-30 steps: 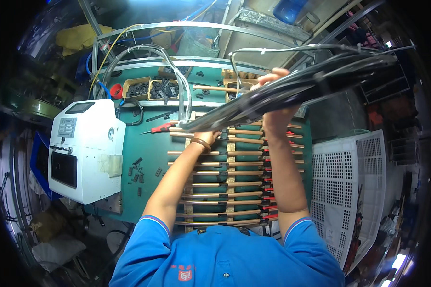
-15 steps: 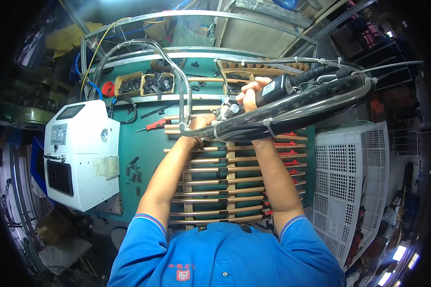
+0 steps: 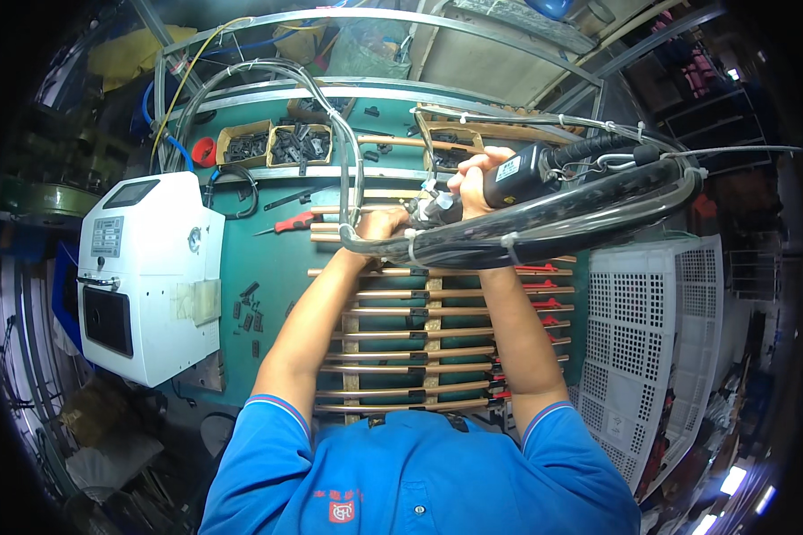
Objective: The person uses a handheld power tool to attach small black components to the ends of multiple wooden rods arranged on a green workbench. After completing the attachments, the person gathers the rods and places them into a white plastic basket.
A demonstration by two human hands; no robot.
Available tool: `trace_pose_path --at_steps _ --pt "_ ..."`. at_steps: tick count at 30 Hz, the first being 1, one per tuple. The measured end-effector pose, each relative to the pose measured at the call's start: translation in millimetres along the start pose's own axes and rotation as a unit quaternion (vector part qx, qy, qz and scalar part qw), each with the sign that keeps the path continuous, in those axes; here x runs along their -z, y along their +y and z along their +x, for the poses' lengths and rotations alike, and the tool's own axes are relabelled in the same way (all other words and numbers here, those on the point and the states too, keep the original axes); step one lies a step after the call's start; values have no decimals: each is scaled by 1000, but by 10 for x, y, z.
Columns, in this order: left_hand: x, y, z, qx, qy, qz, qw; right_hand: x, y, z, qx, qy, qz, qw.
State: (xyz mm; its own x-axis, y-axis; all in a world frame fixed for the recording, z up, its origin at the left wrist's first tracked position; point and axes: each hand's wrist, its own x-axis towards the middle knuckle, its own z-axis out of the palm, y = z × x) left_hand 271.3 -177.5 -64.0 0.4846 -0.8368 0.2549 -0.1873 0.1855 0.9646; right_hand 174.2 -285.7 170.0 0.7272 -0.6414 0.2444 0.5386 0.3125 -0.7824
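My right hand (image 3: 475, 178) grips a black handheld tool (image 3: 519, 175) fed by a thick bundle of black and clear hoses (image 3: 589, 212) that arcs off to the right. Its tip points at my left hand (image 3: 382, 225), which rests on the top end of a row of copper tubes (image 3: 437, 334). The tubes lie side by side across wooden rails on the green bench (image 3: 281, 267), some with red ends at the right. The hose bundle hides what my left fingers are pinching.
A white box-shaped machine (image 3: 147, 276) stands at the left of the bench. Two cardboard bins of small black parts (image 3: 272, 143) sit at the back. A red-handled tool (image 3: 290, 223) and loose black clips (image 3: 248, 308) lie between them. White perforated crates (image 3: 656, 339) stand on the right.
My right hand has swung the tool and hose bundle down from above the rack to the top tubes. My left hand slid up to the same spot.
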Motion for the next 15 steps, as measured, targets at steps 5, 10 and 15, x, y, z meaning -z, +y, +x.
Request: trace_pose_path --at_steps 5,10,15 --pt "-8 269 6 -18 10 6 1000 103 112 -1 57 -48 -142 987" --pt "64 256 -103 -29 88 21 995 125 193 33 30 -124 -82 988" --pt "71 333 -144 25 82 16 996 95 193 23 -185 -60 294 936"
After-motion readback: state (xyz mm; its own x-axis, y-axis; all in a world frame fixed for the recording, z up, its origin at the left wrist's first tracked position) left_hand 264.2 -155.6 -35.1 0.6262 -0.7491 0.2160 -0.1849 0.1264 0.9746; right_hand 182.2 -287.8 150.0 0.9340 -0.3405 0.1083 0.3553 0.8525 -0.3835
